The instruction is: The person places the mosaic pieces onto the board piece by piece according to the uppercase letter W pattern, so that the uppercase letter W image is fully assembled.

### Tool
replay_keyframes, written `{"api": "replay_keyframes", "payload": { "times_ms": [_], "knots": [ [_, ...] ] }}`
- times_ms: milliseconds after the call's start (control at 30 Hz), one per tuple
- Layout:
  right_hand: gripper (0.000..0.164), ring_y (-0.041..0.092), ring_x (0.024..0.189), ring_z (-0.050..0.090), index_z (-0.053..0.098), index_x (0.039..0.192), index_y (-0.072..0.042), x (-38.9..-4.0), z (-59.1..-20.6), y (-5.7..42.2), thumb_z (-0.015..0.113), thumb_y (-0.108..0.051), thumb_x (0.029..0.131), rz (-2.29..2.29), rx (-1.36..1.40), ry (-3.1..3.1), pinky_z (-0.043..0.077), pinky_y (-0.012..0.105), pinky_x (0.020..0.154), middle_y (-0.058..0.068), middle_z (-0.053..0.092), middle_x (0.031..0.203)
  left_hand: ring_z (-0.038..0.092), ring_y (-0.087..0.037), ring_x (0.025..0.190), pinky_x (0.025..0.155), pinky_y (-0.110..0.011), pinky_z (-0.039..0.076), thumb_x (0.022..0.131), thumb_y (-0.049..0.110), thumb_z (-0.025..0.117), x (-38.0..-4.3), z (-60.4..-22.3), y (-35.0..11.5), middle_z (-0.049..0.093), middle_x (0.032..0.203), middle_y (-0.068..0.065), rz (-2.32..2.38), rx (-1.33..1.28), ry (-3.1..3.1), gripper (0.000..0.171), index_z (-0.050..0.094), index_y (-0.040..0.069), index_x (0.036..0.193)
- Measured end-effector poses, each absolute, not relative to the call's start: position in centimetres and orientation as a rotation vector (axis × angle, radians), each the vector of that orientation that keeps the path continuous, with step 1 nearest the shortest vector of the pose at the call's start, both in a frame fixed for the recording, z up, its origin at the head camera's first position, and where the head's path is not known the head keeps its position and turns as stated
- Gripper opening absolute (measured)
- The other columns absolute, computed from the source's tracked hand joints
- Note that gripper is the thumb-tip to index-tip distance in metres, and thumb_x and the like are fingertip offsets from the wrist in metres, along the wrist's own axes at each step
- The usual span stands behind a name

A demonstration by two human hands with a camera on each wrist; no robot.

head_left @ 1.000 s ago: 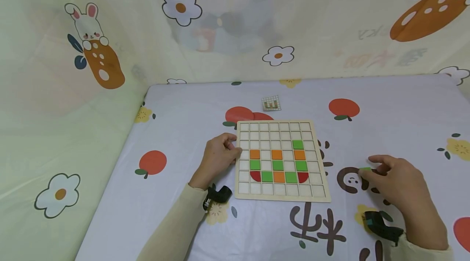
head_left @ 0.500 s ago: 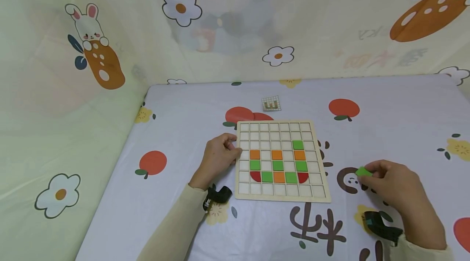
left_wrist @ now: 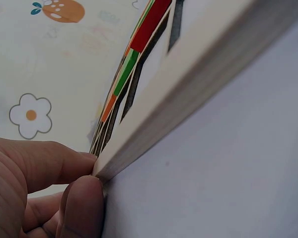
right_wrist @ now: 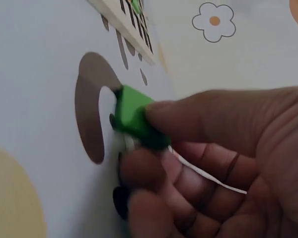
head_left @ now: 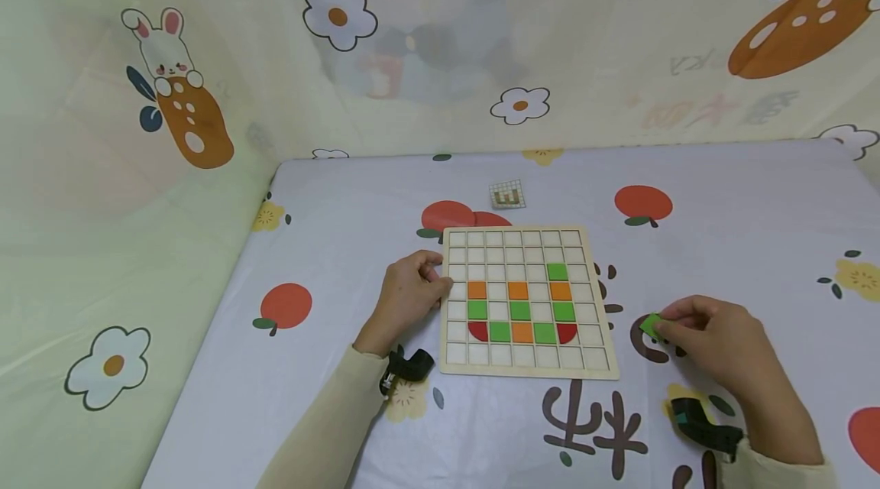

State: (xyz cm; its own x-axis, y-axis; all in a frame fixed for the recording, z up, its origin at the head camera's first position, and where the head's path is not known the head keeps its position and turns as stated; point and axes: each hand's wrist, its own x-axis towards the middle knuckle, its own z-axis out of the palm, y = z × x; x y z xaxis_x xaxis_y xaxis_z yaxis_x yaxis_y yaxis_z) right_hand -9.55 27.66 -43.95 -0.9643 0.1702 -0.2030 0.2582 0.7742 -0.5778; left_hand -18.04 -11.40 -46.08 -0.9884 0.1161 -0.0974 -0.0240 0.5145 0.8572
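Observation:
A square wooden grid board [head_left: 529,376] lies on the table, with several green, orange and red tiles set in its cells. At its left edge my left hand [head_left: 409,294] pinches the frame between thumb and finger; the left wrist view shows the fingertips on the board's pale rim. To the right of the board, my right hand [head_left: 722,344] holds a small green square tile [head_left: 649,327] between thumb and fingers. That tile [right_wrist: 134,111] is tilted in the right wrist view, apart from the board, with one face partly covered by the thumb.
A small card with a grid pattern [head_left: 507,195] lies behind the board. The table cloth [head_left: 357,206] is white with printed fruit and characters. A patterned curtain [head_left: 426,92] stands along the back and left sides.
My right hand has lifted the green tile into fuller view and moved left with it, toward the board. The left hand and the board have stayed put.

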Motion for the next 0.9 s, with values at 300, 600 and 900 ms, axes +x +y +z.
{"api": "replay_keyframes", "payload": {
  "times_ms": [300,600,900],
  "knots": [
    [0.033,0.016,0.070,0.069,0.068,0.130,0.004,-9.5,-44.2,26.6,0.064,-0.010,0.100,-1.203,0.210,2.645,0.056,0.026,0.062,0.008,0.074,0.090,0.062,-0.012,0.059,0.057,-0.025,0.053,0.093,0.010,0.074,-18.1,-46.0,-11.4,0.064,0.082,-0.005,1.486,0.084,2.606,0.036,0.067,0.001,0.127],
    [0.034,0.017,0.080,0.060,0.072,0.126,-0.002,-9.5,-44.1,26.4,0.071,-0.011,0.093,-1.093,0.124,2.670,0.047,0.025,0.064,0.006,0.070,0.093,0.062,-0.012,0.059,0.058,-0.025,0.053,0.093,0.010,0.074,-18.1,-46.1,-11.4,0.065,0.083,-0.005,1.481,0.089,2.615,0.036,0.068,0.001,0.127],
    [0.036,0.020,0.082,0.054,0.072,0.123,-0.001,-9.6,-43.8,26.0,0.076,-0.007,0.088,-1.016,0.063,2.711,0.045,0.024,0.062,0.005,0.065,0.092,0.062,-0.011,0.059,0.058,-0.025,0.052,0.093,0.011,0.074,-18.1,-46.2,-11.4,0.065,0.083,-0.004,1.480,0.083,2.612,0.037,0.067,0.001,0.127]
  ]
}}
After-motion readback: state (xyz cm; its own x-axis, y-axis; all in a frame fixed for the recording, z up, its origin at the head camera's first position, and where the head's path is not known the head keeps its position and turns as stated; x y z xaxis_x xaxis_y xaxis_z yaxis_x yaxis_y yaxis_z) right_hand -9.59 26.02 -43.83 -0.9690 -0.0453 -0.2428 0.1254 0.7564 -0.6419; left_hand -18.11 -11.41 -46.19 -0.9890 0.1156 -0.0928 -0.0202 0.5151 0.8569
